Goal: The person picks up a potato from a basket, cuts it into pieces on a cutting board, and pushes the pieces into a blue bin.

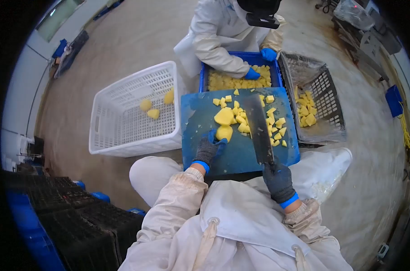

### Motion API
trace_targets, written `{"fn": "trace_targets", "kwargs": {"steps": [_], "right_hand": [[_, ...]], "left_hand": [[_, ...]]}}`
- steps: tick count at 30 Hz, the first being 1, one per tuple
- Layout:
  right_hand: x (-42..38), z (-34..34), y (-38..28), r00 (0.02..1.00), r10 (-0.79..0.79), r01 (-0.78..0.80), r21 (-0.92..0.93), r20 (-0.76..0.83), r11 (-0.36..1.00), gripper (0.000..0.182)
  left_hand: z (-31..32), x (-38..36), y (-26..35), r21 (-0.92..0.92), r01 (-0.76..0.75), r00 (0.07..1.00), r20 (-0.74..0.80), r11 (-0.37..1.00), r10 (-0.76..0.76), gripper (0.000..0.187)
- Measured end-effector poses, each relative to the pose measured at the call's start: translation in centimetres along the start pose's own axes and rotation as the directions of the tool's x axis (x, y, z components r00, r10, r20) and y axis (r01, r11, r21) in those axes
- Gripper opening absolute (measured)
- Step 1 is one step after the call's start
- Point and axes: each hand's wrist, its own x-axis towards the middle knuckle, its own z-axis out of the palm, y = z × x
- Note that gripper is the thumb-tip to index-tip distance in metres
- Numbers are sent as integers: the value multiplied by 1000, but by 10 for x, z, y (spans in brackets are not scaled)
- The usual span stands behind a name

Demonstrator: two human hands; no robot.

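My left hand (208, 149), in a grey and blue glove, grips a peeled potato (224, 133) on the blue cutting board (196, 117). Another peeled potato piece (224, 116) lies just beyond it. In my right hand (278, 181), also gloved, is the handle of a cleaver (259, 131). Its broad dark blade points away from me over the board, among the cut chunks, and hides part of them. Potato chunks (279, 122) are scattered on both sides of the blade.
Left of the board stands a white crate (137, 140) with a few potatoes. Beyond it, a co-worker's gloved hands (252, 73) are at a blue tray (204, 77) of potato chunks. To the right is a dark lined crate (331, 97) holding yellow pieces. Black crates (87, 221) stand lower left.
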Motion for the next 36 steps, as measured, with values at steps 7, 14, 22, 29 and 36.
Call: {"fn": "trace_targets", "kwargs": {"steps": [7,14,22,29,36], "right_hand": [[-5,-14,18,993,113,-114,-14,-33,993,18],[-9,-13,17,993,10,-6,-33,117,999,27],[16,0,7,837,-100,195,-123,538,973,28],[42,28,15,931,28,80,-279,363,957,30],[25,18,-2,941,-35,136,-284,336,949,30]], "left_hand": [[-5,32,50,302,-129,984,-78,945,159,74],[-2,82,29,307,-100,995,29,947,96,57],[-58,64,-47,-915,230,921,95,331,-378,33],[-55,15,-46,-904,424,888,404,52,-220,31],[-30,-6,-40,-624,222,941,337,749,1,43]]}}
